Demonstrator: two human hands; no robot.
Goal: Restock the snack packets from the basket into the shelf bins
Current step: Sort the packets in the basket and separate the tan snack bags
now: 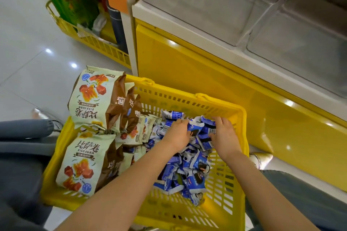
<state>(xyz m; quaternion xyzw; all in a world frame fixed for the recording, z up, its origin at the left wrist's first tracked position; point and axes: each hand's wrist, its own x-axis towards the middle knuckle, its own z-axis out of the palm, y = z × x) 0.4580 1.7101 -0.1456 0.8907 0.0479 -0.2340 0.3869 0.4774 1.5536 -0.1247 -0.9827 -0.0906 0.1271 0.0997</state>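
2 bare forearms [131, 184] reach into the yellow slotted plastic basket [187, 99]. The left hand [178, 134] and right hand [224, 135] curl their fingers round a clump of small blue-and-white foil snack packets [200, 129] between them. The clear plastic shelf bins [197, 5] sit above and ahead, nearer the right hand.

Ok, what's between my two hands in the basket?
Loose blue-and-white snack packets lie between the left hand and right hand, inside the yellow basket; the head view shows it.

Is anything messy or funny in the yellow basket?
The small blue packets lie in a crumpled, jumbled heap at the right of the basket, while the big cream bags stand in rows. Nothing has spilled out.
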